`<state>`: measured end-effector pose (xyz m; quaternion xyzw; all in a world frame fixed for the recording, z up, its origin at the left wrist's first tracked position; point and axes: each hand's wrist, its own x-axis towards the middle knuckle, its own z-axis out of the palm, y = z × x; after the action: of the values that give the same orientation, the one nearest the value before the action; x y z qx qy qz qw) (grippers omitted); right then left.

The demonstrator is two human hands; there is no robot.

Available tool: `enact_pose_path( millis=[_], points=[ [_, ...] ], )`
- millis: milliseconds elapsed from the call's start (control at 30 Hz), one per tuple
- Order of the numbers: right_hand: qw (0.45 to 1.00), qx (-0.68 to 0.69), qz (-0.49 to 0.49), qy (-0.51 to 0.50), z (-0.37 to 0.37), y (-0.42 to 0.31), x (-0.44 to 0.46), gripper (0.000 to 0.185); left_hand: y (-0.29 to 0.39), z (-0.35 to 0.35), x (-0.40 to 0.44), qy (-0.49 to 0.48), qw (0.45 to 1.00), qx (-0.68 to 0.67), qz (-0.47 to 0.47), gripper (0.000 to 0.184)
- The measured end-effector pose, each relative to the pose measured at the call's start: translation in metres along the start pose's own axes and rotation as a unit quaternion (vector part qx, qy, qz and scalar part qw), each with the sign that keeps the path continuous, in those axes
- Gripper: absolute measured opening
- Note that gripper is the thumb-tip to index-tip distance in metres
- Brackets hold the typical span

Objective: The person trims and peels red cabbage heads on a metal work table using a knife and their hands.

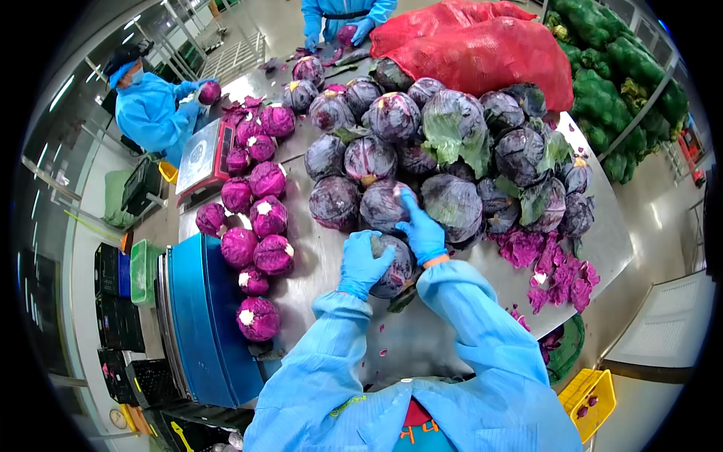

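Observation:
A dark purple cabbage (394, 273) with outer leaves sits on the metal table in front of me. My left hand (364, 264), in a blue glove, rests curved against its upper left side. On its upper right side is my right hand (422, 232), also gloved, with the index finger stretched toward the cabbage behind (383, 206). A large pile of unpeeled cabbages (370, 158) lies just beyond my hands. To the left stands a group of bright, peeled cabbages (268, 216) with pale cut stems.
Loose purple leaves (553, 267) lie at the table's right. Red mesh sacks (489, 56) stand behind the pile, a scale (203, 160) at the left edge, blue crates (207, 316) at lower left. Two co-workers in blue, one at left (151, 113) and one across (346, 15), hold cabbages.

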<state>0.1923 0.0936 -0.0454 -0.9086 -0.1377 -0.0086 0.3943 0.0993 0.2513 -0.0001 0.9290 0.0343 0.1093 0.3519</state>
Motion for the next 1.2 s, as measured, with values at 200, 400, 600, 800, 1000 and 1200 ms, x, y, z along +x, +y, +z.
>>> enact_pose_path(
  millis=[200,400,600,800,1000,1200],
  points=[
    [0.999,-0.033,0.032,0.011,-0.003,-0.002,0.008,0.089,-0.003,0.003,0.020,-0.025,0.998,-0.059,0.026,0.043],
    [0.982,0.157,0.106,-0.001,-0.019,0.004,-0.083,0.054,-0.098,0.034,0.029,-0.194,0.906,-0.265,-0.268,0.056],
    [0.892,0.352,0.278,-0.064,-0.010,0.039,-0.208,0.054,-0.026,0.003,-0.042,-0.303,0.722,-0.563,-0.265,0.052],
    [0.840,0.455,0.290,0.049,-0.070,0.076,-0.215,0.050,0.040,0.072,-0.115,-0.174,0.781,-0.525,-0.290,0.053],
    [0.830,0.482,0.281,0.012,-0.154,0.087,-0.210,0.055,0.043,0.088,-0.026,-0.014,0.978,0.086,0.187,0.058],
    [0.937,0.214,0.276,0.003,-0.176,0.080,-0.198,0.062,0.021,0.094,-0.018,-0.180,0.949,0.257,0.044,0.045]
  ],
)
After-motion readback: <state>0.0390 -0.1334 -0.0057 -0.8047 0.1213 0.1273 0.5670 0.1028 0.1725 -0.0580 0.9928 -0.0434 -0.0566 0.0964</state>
